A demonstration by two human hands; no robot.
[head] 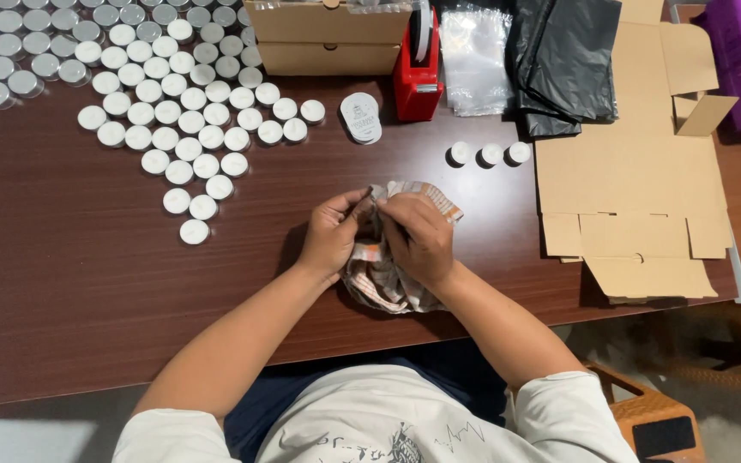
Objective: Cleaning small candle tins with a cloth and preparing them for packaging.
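I work at a dark brown wooden table [87,274]. At its right edge lies a stack of flat, unfolded cardboard boxes [632,180], with folded black plastic bags [563,60] and a pile of clear plastic bags [473,60] behind it. At the far left a large field of white tealight candles [173,120] covers the table top, packed in close rows. Two closed cardboard boxes [328,39] stand at the far edge, and a red tape dispenser [416,73] stands just beside them. A round stack of labels [360,117] lies left of the dispenser. Three separate tealights [489,154] stand in a row near the flat cardboard.

The crumpled patterned wrapping paper [379,279] rests on the table at centre, directly in front of me. My right hand [420,240] lies on top of it, fingers curled and closed on its upper edge. My left hand [332,236] pinches the same edge between thumb and fingers; both hands touch at the paper's top.
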